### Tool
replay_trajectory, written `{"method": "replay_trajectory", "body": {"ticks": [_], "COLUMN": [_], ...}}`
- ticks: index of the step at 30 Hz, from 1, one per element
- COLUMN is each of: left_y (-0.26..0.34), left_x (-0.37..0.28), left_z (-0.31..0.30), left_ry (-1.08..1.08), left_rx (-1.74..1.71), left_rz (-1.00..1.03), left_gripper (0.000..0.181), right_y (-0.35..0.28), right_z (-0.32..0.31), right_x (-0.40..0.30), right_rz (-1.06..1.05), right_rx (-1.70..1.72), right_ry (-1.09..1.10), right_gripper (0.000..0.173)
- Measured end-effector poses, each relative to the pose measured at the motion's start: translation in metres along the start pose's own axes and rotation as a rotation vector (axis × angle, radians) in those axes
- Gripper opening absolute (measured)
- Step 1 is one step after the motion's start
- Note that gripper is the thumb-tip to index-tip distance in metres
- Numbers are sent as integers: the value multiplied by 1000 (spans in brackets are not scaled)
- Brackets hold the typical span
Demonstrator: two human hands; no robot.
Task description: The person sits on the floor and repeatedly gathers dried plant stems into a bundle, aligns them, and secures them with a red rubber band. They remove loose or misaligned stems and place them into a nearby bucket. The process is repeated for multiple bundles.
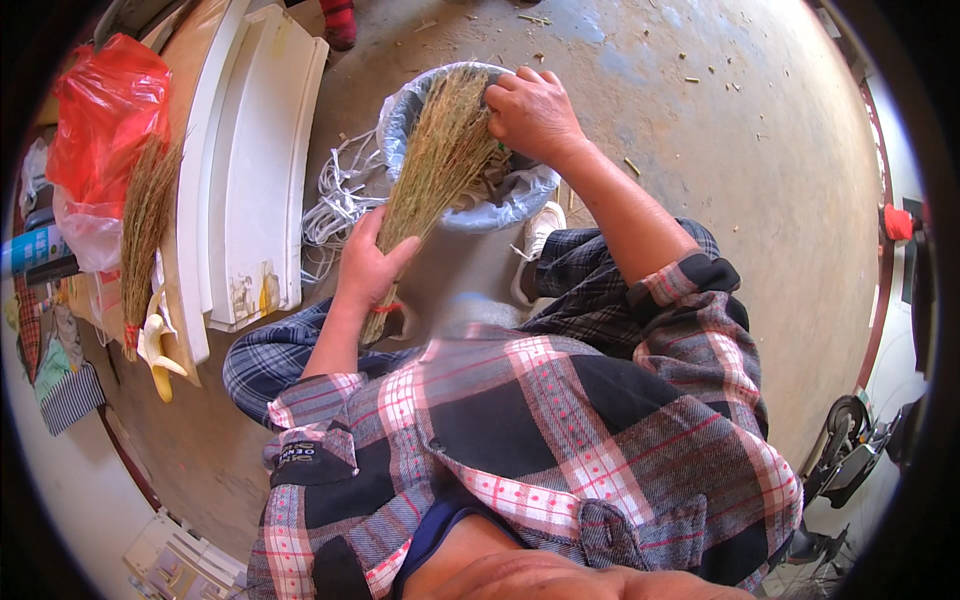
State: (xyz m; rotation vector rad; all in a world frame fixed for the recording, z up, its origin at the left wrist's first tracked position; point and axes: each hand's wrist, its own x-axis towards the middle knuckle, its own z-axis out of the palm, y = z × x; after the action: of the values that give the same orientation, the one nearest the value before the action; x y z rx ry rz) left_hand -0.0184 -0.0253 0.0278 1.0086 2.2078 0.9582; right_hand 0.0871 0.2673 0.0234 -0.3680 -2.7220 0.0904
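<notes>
My left hand [375, 259] is closed around the lower part of a bundle of dried plant stalks [442, 142], its thumb lying across them. A red tie [386, 307] circles the stalks just below that hand. The bushy end slants up over a bin lined with a pale plastic bag [495, 210]. At the upper right of this end, my right hand [529, 109] has its fingers bent against the tips, near something small and dark; whether it grips this or the tips cannot be told. Plant scraps [491, 176] lie inside the bin.
White straps [337, 195] lie tangled left of the bin. Further left, a table [191, 300] bears a second stalk bundle [142, 232], a partly peeled banana [157, 352] and a red plastic bag [112, 112]. Stalk bits dot the floor. Another person's foot [340, 26] shows at the top.
</notes>
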Motion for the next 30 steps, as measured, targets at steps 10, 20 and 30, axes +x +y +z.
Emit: {"method": "replay_trajectory", "body": {"ticks": [10, 20, 30], "left_y": [-16, -19, -16], "left_x": [-3, 2, 1], "left_z": [0, 2, 1], "left_ry": [53, 84, 46], "left_rx": [-158, -178, -520], "left_rz": [-78, -47, -94], "left_gripper": [62, 61, 60], "right_y": [17, -29, -34], "right_z": [-11, -12, -5], "right_x": [2, 1, -5], "right_rz": [164, -169, -184], "right_rx": [318, 529, 523], "right_ry": [-2, 77, 87], "right_gripper": [12, 29, 35]}}
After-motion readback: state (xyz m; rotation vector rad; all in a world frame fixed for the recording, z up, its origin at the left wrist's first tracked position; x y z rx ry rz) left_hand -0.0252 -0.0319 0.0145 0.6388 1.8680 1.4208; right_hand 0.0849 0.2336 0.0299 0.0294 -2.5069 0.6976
